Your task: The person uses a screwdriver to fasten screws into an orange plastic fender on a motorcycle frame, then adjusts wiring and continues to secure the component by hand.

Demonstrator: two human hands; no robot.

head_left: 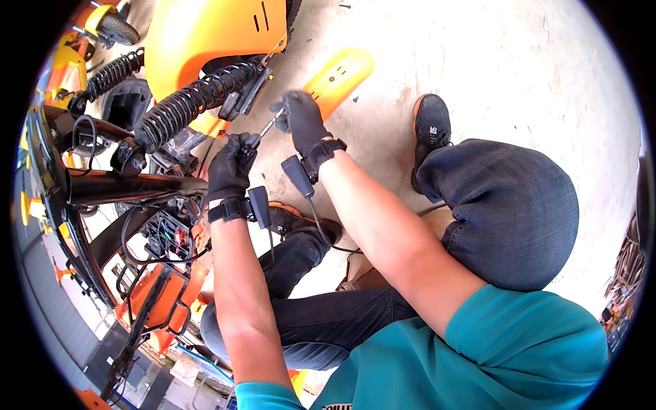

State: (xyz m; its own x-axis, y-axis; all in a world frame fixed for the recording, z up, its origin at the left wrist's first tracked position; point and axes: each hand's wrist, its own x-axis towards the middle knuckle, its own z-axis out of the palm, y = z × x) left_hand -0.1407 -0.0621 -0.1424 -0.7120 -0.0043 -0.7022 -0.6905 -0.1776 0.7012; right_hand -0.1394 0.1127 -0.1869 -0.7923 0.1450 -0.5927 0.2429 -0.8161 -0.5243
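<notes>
Both hands wear dark gloves and meet beside the vehicle's front end. My left hand [231, 167] is closed, with its fingers curled round the lower end of a slim silver metal rod [270, 124]. At the rod's upper end, the fingers of my right hand [304, 117] are bent closed on it. Whether the rod is a screwdriver or another tool I cannot tell. Just beyond my hands are a black coil-spring shock absorber [195, 99] and a large orange fender [205, 41]. A loose orange curved panel [342, 75] lies on the floor behind my right hand.
Black frame tubes [137, 188] and bundled wires [167, 236] stand close on the left. An orange part with black bars [160, 301] sits lower left. More orange vehicle parts and a wheel [117, 29] are at the far left. My bent knee [512, 212] is at the right, above the pale floor.
</notes>
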